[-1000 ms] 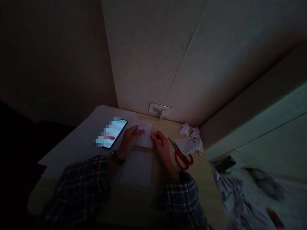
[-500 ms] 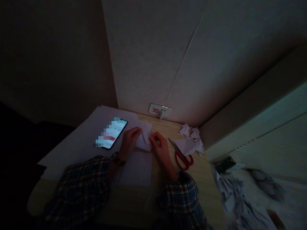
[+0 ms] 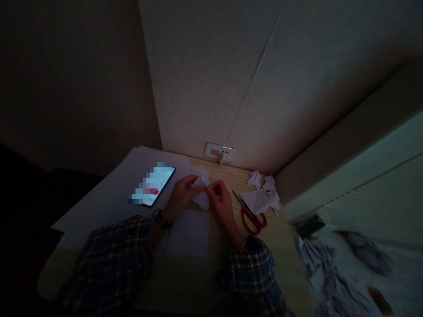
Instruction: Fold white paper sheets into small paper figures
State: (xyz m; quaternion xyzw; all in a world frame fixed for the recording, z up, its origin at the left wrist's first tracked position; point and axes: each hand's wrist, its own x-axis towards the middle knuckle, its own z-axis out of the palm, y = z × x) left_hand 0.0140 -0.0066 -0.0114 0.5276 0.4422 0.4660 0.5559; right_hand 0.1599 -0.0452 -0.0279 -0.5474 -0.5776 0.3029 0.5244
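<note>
A small folded piece of white paper (image 3: 201,196) sits between my two hands, just above a flat white sheet (image 3: 191,231) on the wooden table (image 3: 284,251). My left hand (image 3: 181,196) pinches its left side, a watch on that wrist. My right hand (image 3: 220,200) pinches its right edge with curled fingers. Both arms wear plaid sleeves. The room is dim, so the paper's folds are hard to read.
A lit phone (image 3: 152,185) lies left of my hands on large white sheets (image 3: 109,202). Red-handled scissors (image 3: 249,213) lie to the right, beside several folded paper shapes (image 3: 262,193). A wall socket (image 3: 220,152) is behind. More crumpled paper (image 3: 327,273) lies off the table's right edge.
My hands have drawn closer together and the paper between them has been folded smaller and lifted slightly. Phone and scissors have not moved.
</note>
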